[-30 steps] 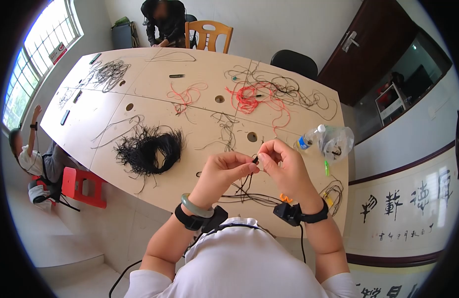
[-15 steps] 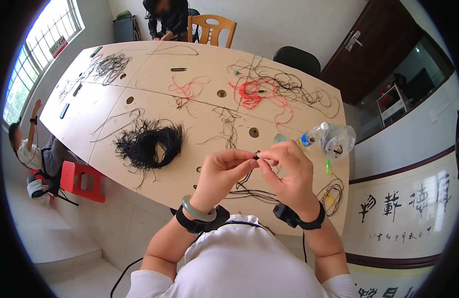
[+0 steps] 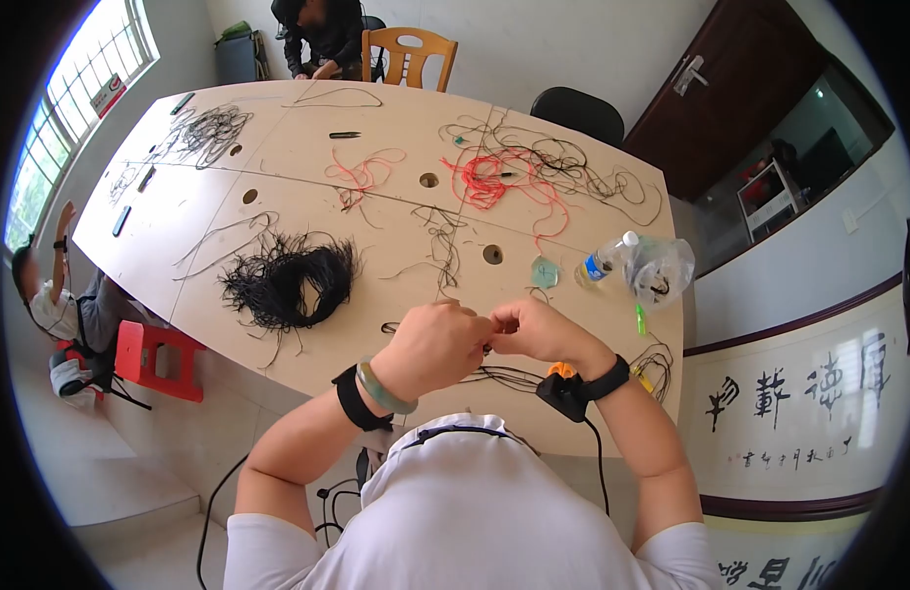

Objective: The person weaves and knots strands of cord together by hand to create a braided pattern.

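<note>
My left hand (image 3: 433, 344) and my right hand (image 3: 542, 332) meet over the near edge of the table, both closed with fingertips nearly touching. A small dark bit of black cord (image 3: 487, 348) shows between them; the fingers hide most of it. Beneath my hands, a bundle of dark cords (image 3: 509, 376) lies on the table. An orange item (image 3: 561, 370) peeks out beside my right wrist. To the left of my hands sits a thick ring of black cords (image 3: 329, 300) with frayed ends.
Red cord (image 3: 483, 183) and tangled dark cords (image 3: 563, 157) lie farther back. A bottle (image 3: 601, 264), a clear plastic bag (image 3: 664, 270), a green card (image 3: 545, 272) and a green marker (image 3: 640, 319) stand or lie right. Two other people are present, behind the table and at left.
Both hands have turned, backs now up and fingers curled inward, and the cord between them is mostly covered. The view has shifted slightly, and the orange item has come into sight.
</note>
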Action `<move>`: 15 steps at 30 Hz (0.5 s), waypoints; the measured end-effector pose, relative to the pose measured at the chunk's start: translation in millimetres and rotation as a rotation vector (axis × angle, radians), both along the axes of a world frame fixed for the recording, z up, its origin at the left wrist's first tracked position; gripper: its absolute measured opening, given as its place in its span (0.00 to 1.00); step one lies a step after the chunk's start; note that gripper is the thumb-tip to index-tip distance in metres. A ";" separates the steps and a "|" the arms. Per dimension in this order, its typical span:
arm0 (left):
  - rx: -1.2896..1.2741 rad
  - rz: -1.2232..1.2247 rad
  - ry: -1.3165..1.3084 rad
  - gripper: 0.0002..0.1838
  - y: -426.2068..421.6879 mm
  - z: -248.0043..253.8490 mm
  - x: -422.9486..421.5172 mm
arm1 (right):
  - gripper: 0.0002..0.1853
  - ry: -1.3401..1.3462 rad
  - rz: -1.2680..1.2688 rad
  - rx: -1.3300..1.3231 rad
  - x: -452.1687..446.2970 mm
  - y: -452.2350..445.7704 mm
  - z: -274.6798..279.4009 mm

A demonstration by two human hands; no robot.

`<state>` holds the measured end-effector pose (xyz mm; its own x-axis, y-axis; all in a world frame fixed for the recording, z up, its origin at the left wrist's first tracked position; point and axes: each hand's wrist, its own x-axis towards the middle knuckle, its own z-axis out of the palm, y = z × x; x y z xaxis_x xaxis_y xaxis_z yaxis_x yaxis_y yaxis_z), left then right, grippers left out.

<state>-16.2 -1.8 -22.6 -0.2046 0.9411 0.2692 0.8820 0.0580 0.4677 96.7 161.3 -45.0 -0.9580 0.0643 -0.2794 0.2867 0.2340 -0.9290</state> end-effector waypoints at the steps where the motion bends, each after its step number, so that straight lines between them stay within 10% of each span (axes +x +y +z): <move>1: -0.126 -0.086 -0.112 0.02 -1.1 -0.8 -3.9 | 0.06 -0.026 0.070 -0.062 1.4 -1.9 -4.0; 9: -0.530 -0.342 -1.317 0.03 -2.0 -2.9 -29.8 | 0.05 0.567 0.149 0.717 20.3 -21.2 4.1; 15: -0.426 -0.233 -1.271 0.04 -4.2 13.0 -27.1 | 0.07 0.148 -0.247 0.022 29.4 -23.8 56.2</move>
